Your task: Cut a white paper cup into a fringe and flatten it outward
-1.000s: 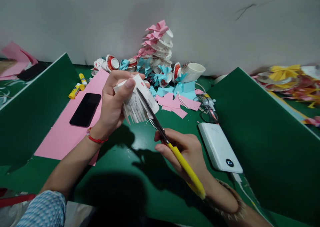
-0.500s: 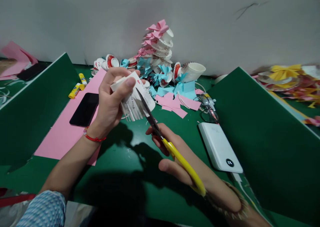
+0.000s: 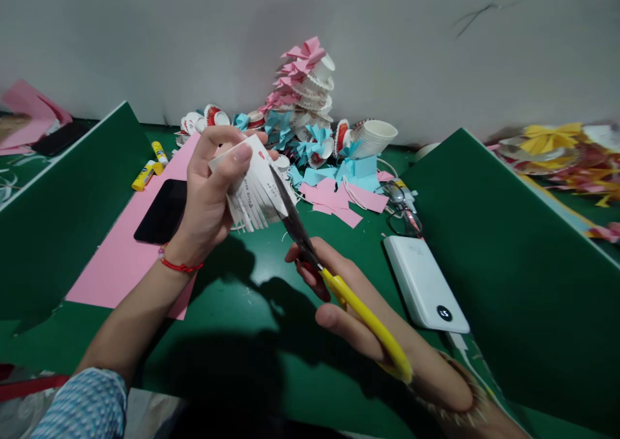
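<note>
My left hand (image 3: 213, 187) is closed round a white paper cup (image 3: 254, 190) with small print and a red mark. Its lower edge is slit into several narrow strips that hang down in a fringe. In my right hand (image 3: 339, 297) is a pair of scissors (image 3: 365, 319) with yellow handles and dark blades. The blades point up and left and lie against the cup's uncut side, right of the fringe. Part of the cup is hidden behind my left fingers.
Behind my hands stands a pile of fringed cups (image 3: 314, 90) with pink and blue paper. A phone (image 3: 162, 212) lies on pink paper (image 3: 111, 265), near yellow glue sticks (image 3: 145, 175). At right are glasses (image 3: 405, 221) and a white power bank (image 3: 426, 284). Green dividers (image 3: 527, 258) flank the table.
My left hand has shifted slightly left with the cup. The scissors have moved a little right and down, and the cup has turned slightly.
</note>
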Demonstrator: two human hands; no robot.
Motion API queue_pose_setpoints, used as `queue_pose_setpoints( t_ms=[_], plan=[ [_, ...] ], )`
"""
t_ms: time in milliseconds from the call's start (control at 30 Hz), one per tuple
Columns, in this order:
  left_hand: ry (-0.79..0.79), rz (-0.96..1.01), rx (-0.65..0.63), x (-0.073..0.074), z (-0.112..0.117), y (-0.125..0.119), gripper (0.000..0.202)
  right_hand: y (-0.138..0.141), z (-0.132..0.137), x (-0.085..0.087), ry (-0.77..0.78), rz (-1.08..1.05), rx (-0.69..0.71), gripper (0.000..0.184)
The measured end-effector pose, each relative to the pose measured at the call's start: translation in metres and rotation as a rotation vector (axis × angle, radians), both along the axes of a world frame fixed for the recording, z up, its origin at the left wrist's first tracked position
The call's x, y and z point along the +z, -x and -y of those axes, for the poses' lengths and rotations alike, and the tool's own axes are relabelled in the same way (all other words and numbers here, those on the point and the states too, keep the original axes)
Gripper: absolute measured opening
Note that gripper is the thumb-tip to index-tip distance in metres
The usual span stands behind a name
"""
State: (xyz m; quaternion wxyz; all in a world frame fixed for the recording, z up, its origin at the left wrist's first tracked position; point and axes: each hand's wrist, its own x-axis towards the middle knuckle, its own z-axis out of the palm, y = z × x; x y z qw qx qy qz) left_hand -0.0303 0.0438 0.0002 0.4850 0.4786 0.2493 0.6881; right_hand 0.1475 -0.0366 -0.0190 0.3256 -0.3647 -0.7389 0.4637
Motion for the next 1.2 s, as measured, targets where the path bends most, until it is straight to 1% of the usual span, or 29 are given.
queue_pose_setpoints(
  t_ms=[167,400,533,667,833,967,1100,1200],
  plan=[
    [0.002,0.002,-0.003,-0.0011,0.0005,0.0001,0.022,0.0009,0.0001,-0.0005,0.005,-0.010,-0.008,0.061],
    [-0.035,0.043,-0.063,-0.0003,0.0028,-0.0023,0.018,-0.0005,0.0004,-0.0021,0.004,-0.017,-0.008,0.061],
    [-0.049,0.033,-0.043,0.0007,0.0041,-0.0038,0.014,-0.0001,0.0001,-0.0030,0.000,-0.027,-0.013,0.059],
    [-0.078,0.023,-0.063,-0.0005,0.0036,-0.0023,0.012,0.0003,-0.0001,-0.0032,0.005,-0.030,-0.011,0.059],
    [-0.072,0.030,-0.058,-0.0030,0.0018,-0.0006,0.014,-0.0003,0.0004,-0.0031,0.019,-0.026,0.000,0.058],
    [-0.077,0.022,-0.068,-0.0031,0.0020,-0.0012,0.010,-0.0001,0.0004,-0.0035,0.014,-0.028,0.000,0.058],
    [-0.075,0.013,-0.048,-0.0026,0.0020,-0.0017,0.015,0.0001,0.0004,-0.0040,0.008,-0.020,-0.006,0.058],
    [-0.106,0.026,-0.076,-0.0031,0.0011,-0.0015,0.013,-0.0001,0.0004,-0.0048,-0.003,-0.013,-0.010,0.057]
  ],
)
